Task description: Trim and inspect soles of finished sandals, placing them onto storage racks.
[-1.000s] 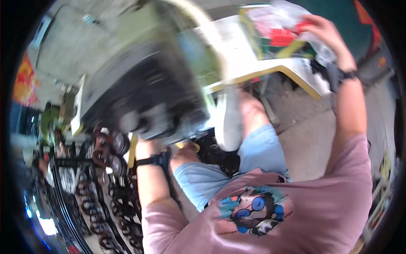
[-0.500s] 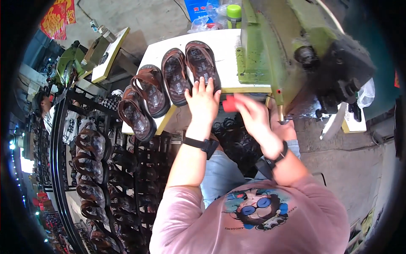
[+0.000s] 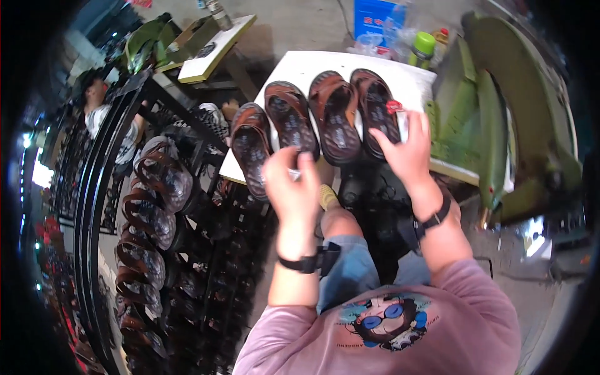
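Four brown strapped sandals stand side by side on the white tabletop [image 3: 325,61]: a leftmost sandal [image 3: 253,156], a second sandal [image 3: 294,125], a third sandal [image 3: 337,122] and a rightmost sandal [image 3: 378,109]. My left hand [image 3: 289,190] is by the heel of the second sandal, slightly blurred, fingers bent and thumb apart; contact is unclear. At the rightmost sandal, my right hand [image 3: 409,150] has its thumb near the footbed. A small red thing [image 3: 394,107] shows at its fingertips; its kind is unclear, and part of the grip is hidden.
A green machine [image 3: 494,125] stands at the table's right. Behind the sandals are a green-capped bottle [image 3: 423,47] and a blue bag [image 3: 378,22]. A black rack [image 3: 94,187] with several sandals fills the left. Farther back sits another person [image 3: 109,119].
The view has shifted left, so the table appears farther right. My left hand has moved from the rightmost sandal to the second one. My right hand has brought the red thing to the rightmost sandal.
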A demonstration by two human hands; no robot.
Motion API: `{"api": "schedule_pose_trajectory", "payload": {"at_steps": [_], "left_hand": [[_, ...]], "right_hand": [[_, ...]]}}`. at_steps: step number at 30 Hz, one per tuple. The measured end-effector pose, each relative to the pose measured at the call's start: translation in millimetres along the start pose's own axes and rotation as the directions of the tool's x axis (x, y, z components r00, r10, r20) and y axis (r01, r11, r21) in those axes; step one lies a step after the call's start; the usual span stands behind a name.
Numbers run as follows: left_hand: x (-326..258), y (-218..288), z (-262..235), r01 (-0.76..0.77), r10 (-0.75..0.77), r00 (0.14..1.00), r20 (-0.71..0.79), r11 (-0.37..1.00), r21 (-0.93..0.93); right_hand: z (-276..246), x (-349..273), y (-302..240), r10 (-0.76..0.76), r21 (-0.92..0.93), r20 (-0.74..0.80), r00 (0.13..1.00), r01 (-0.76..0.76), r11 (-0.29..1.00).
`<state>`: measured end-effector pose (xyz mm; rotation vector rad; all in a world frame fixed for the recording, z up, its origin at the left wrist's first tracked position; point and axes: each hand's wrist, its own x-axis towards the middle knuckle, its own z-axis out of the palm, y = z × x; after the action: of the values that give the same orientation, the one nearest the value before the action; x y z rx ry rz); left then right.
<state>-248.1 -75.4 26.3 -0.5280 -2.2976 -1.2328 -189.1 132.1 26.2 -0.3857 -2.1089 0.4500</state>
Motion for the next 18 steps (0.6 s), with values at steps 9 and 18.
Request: {"api": "schedule_pose_trajectory", "payload": {"at_steps": [9,18], "left_hand": [[122,-137,65,0.265,-0.340,0.909,0.242,0.918,0.295],[30,-63,0,0.000,0.062,0.847,-0.529,0.993,0.116]], "right_hand": [[142,55,16,0.402,-0.187,0.483,0.777,-0.357,0.915],[94,-43,-48,-0.017,0.357,0.018,1.000,0.010,0.934]]}}
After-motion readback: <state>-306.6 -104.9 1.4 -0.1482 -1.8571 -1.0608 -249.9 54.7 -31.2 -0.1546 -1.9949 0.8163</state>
